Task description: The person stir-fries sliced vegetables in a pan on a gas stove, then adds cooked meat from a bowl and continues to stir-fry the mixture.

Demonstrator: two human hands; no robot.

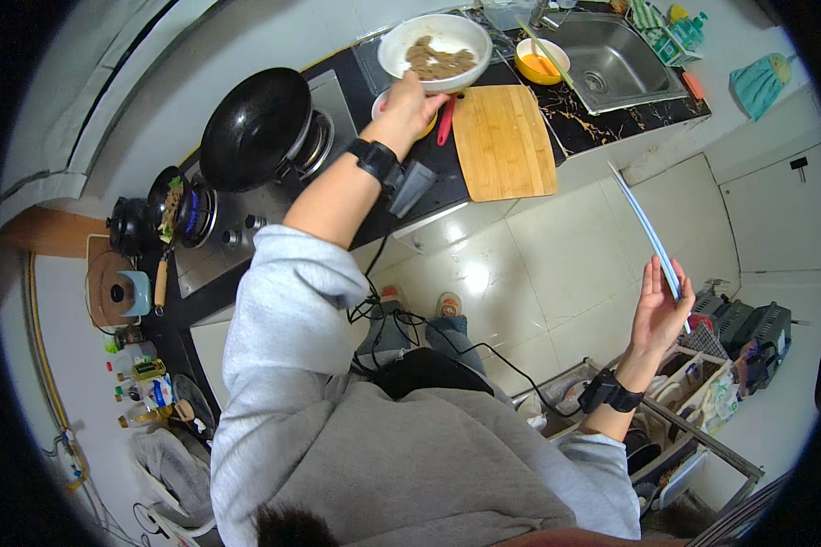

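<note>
My left hand (407,109) reaches over the counter to the near rim of a white bowl (391,51) that holds brown minced meat (438,63); whether its fingers grip the rim or another thing is hard to tell. Partly hidden under that hand is a small bowl (425,130). My right hand (663,304) is held out over the floor at the right, with a pair of pale blue chopsticks (646,229) in it. A red-handled utensil (445,123) lies beside a wooden cutting board (505,147). On a lit burner at the left, a small pan (159,198) holds greens and brown food.
A large black wok (254,130) sits on the other burner. Near the steel sink (605,61), a yellow bowl (540,72) holds orange liquid, with chopsticks across it. A dark device (412,189) lies by the counter's front edge. Cables hang before me; an open drawer (698,437) is at the lower right.
</note>
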